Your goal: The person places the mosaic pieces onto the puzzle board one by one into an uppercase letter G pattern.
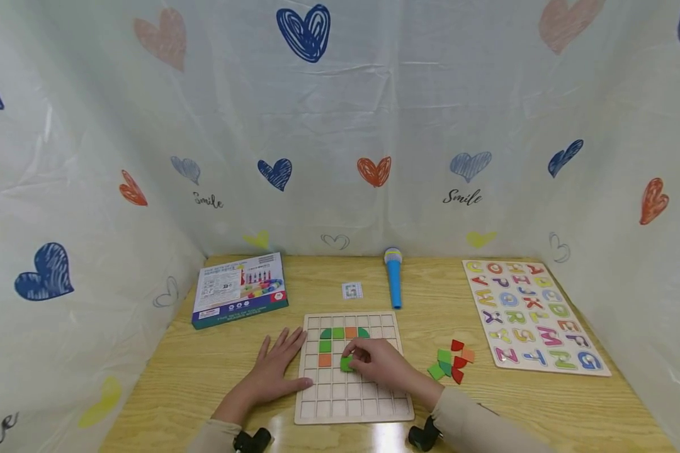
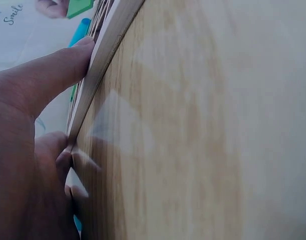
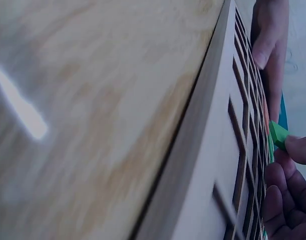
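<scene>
A wooden grid board (image 1: 354, 420) lies on the table. Above its middle cells, my right hand (image 1: 382, 362) pinches a green square tile (image 1: 345, 364) between thumb and fingers; the right wrist view shows this tile (image 3: 279, 135) tilted at the fingertips. My left hand (image 1: 274, 372) lies with fingers spread at the board's left side, its thumb (image 2: 72, 62) against the wooden edge. Set in the upper cells are green rounded-corner tiles (image 1: 363, 333), a green square (image 1: 338, 333) and an orange square (image 1: 351, 332). Down the left column follow another green square (image 1: 325, 346) and an orange one (image 1: 325, 360).
Loose red, green and orange tiles (image 1: 444, 356) lie right of the board. Farther right is an alphabet puzzle board (image 1: 490, 352). Behind stand a blue toy microphone (image 1: 394, 283) and a small printed card (image 1: 352, 290). A flat box (image 1: 240, 289) lies at the back left.
</scene>
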### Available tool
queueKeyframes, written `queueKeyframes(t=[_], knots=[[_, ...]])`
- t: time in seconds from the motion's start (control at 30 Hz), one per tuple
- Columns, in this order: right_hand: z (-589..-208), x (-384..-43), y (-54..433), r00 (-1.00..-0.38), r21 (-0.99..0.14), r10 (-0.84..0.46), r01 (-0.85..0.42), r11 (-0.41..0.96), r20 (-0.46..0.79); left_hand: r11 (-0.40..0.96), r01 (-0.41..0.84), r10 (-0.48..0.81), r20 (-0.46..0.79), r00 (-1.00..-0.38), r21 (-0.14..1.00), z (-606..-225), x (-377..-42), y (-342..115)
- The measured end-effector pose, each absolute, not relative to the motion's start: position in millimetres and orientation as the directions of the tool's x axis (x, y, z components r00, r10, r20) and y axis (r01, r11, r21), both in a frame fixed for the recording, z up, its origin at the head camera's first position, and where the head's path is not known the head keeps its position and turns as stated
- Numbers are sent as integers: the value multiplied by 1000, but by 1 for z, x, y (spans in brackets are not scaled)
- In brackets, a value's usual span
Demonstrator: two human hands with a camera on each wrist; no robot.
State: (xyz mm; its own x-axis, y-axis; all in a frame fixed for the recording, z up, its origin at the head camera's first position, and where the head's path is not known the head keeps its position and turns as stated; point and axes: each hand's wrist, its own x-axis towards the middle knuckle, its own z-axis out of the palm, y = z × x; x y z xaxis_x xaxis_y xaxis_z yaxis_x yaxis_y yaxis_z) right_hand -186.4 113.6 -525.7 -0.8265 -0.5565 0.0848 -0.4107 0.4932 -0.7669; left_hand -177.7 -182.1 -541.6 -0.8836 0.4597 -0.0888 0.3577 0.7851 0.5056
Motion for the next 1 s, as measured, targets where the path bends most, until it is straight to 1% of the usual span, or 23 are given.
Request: queueKeyframes(t=[0.3,0.57,0.87,1.0], knots=[[-524,-182,82,-798,-782,-600,-410,469,59,782,362,463,-83,-883,507,-541,-179,-182],[-524,-180,70,-808,-709,-588,-434,555,35,779,359,462,-84,-883,513,-540,-177,-181],[-523,-178,69,-764,-599,-642,-543,589,61,779,360,462,-82,-883,514,-540,-177,-181],[-523,-178,72,-752,-617,-655,-548,565,68,777,360,462,-80,-883,517,-540,-177,-181]])
